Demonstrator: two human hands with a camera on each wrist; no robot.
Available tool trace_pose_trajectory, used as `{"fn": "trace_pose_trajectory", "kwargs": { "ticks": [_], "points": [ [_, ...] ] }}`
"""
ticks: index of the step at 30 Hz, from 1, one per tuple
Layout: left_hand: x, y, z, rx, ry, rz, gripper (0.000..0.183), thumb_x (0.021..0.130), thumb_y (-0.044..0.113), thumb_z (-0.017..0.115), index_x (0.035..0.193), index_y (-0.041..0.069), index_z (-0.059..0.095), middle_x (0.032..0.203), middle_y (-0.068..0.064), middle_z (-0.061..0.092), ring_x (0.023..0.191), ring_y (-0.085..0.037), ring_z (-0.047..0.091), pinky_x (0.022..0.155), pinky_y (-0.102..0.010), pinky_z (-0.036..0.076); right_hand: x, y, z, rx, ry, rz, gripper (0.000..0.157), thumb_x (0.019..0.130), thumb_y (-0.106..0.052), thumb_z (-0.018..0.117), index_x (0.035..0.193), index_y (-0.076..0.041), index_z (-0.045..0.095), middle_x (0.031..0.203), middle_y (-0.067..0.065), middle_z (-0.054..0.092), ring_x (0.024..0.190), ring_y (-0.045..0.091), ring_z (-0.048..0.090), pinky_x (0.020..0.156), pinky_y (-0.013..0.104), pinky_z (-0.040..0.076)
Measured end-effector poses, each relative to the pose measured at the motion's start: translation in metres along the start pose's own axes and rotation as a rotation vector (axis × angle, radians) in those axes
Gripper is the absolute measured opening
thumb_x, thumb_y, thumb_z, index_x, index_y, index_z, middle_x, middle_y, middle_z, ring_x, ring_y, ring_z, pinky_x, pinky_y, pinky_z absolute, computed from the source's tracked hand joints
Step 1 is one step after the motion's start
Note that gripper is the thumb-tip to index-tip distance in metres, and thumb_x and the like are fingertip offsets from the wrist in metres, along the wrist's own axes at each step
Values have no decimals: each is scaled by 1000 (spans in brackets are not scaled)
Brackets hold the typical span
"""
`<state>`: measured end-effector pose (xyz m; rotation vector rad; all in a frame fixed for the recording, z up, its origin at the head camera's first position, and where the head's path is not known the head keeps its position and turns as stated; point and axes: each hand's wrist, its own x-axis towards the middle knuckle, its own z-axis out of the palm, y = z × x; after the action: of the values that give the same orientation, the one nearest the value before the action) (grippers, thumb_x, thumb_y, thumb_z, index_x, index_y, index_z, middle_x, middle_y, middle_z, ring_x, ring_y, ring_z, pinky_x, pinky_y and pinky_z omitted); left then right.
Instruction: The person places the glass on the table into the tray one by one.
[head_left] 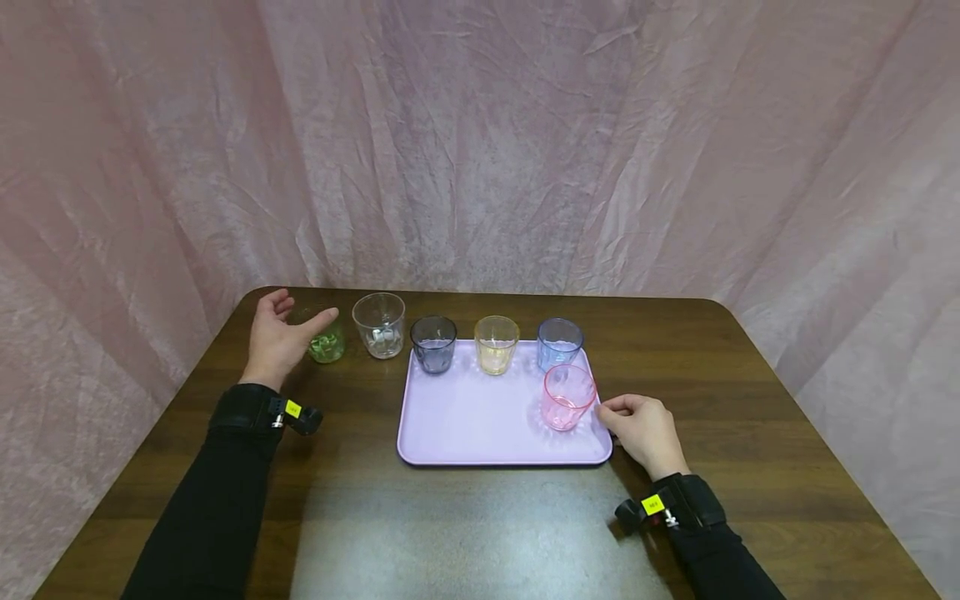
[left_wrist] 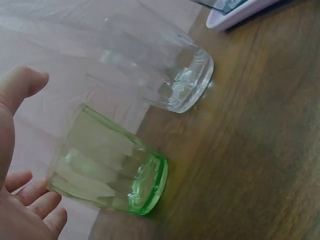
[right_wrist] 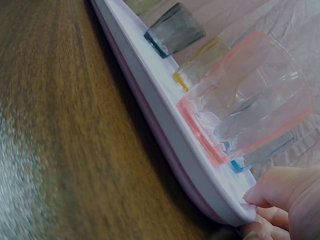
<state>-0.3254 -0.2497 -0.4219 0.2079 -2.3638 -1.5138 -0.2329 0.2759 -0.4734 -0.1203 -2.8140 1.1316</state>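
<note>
My left hand (head_left: 279, 340) is spread beside a green glass (left_wrist: 112, 167) at the table's left; in the left wrist view the thumb stands away from it. The fingertips lie close to its rim, and whether they touch it I cannot tell. On the right, my right hand (head_left: 643, 429) pinches the edge of a lilac tray (head_left: 465, 425), thumb above and fingers below. Closest to that hand on the tray stands an upright pink glass (head_left: 567, 400). Along the tray's far side are a dark grey glass (head_left: 433, 346), a yellow glass (head_left: 497, 346) and a blue glass (head_left: 558, 343).
A clear glass (head_left: 381, 327) stands upright on the wooden table (head_left: 750, 400), between the green glass and the tray. Behind the table's far edge hangs a pink curtain (head_left: 480, 150). A glossy greyish patch (head_left: 465, 533) covers the near middle of the table.
</note>
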Motion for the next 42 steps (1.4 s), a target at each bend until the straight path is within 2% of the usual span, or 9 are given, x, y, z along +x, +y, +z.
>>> {"fn": "trace_pose_trajectory", "kwargs": {
  "ticks": [12, 24, 31, 42],
  "points": [
    [-1, -14, 11, 58, -90, -56, 113, 80, 49, 80, 154, 1, 9, 152, -22, 23, 136, -38, 22, 108, -55, 27, -1, -1, 1, 4, -17, 11, 23, 90, -31, 72, 93, -8, 75, 79, 4, 70, 63, 14, 62, 57, 30, 52],
    [-4, -28, 16, 69, -108, -39, 107, 81, 44, 80, 151, -1, 13, 147, -23, 31, 131, -41, 28, 105, -57, 30, 0, -1, -1, 5, -10, 0, 23, 90, -29, 72, 93, -6, 75, 79, 4, 70, 62, 14, 62, 56, 30, 52],
    [-6, -34, 18, 85, -133, -60, 101, 85, 37, 79, 152, 0, 12, 146, -24, 32, 128, -42, 31, 100, -56, 36, 0, -2, -1, 2, -9, 9, 23, 90, -29, 73, 93, -6, 75, 79, 4, 70, 62, 13, 62, 56, 30, 51],
    [-6, -36, 19, 72, -130, -43, 90, 87, 30, 78, 149, -3, 21, 143, -25, 37, 128, -44, 32, 102, -56, 33, 0, -1, 0, 9, -13, 16, 22, 90, -29, 72, 93, -7, 75, 80, 4, 70, 61, 13, 62, 56, 29, 52]
  ]
}}
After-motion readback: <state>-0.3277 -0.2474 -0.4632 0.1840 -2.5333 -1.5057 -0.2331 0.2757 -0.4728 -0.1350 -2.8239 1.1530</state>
